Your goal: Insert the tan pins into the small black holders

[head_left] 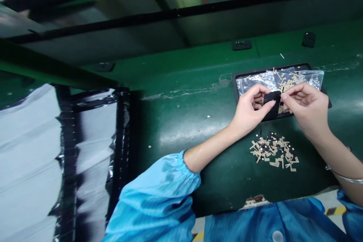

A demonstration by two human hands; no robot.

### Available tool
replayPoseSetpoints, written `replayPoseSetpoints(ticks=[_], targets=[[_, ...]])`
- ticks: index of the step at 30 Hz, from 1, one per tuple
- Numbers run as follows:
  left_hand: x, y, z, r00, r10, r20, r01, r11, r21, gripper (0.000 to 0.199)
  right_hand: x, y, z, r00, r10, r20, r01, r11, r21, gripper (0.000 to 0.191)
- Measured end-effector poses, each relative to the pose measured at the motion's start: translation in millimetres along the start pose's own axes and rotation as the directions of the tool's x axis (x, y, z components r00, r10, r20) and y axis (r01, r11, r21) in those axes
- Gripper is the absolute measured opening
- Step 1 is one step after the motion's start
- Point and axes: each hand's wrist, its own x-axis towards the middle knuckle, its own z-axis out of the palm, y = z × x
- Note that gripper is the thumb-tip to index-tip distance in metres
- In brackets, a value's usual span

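Observation:
My left hand (pixel 253 106) grips a flat black plastic part (pixel 271 103) between thumb and fingers, above a black tray (pixel 235 87). At the right edge of that part, the thumb and forefinger of my right hand (pixel 309 107) are pinched together. A small dark piece (pixel 282 90) shows at those fingertips, too small to name. Inside the tray lie clear plastic bags (pixel 255 80) and many small beige strips (pixel 289 81), partly hidden by my hands. Nearer to me, a loose pile of small beige and black pieces (pixel 273 149) lies on the green table (pixel 176 121).
Toward the back of the table lie a black part (pixel 242 45) and another black part (pixel 309 39). On the left stand black-framed holders with white sheets (pixel 96 159). A green beam (pixel 56 64) crosses above them. A dark rail (pixel 176 13) runs along the back.

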Motion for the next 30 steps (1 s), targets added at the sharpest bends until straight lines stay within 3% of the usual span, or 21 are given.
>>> replayPoseSetpoints(ticks=[10, 20, 25, 30], targets=[[2, -3, -3.2, 1.0, -0.005, 0.021, 0.006, 1.0, -0.013, 0.025, 1, 3, -1, 1.0, 0.017, 0.018, -0.018, 1.0, 0.02, 0.008], [4, -2, -3.8, 0.998, -0.06, 0.022, 0.062, 0.985, -0.16, 0.031, 11, 4, -7, 0.992, 0.074, 0.102, -0.084, 0.991, 0.102, 0.009], [4, -3, -3.9, 0.998, -0.055, 0.028, 0.059, 0.981, -0.186, 0.03, 14, 3, -8, 0.966, 0.122, 0.226, -0.165, 0.97, 0.181, 0.01], [6, -6, -4.4, 0.992, -0.087, 0.088, 0.107, 0.957, -0.268, 0.033, 17, 5, -9, 0.953, 0.141, 0.27, -0.207, 0.95, 0.233, 0.019]])
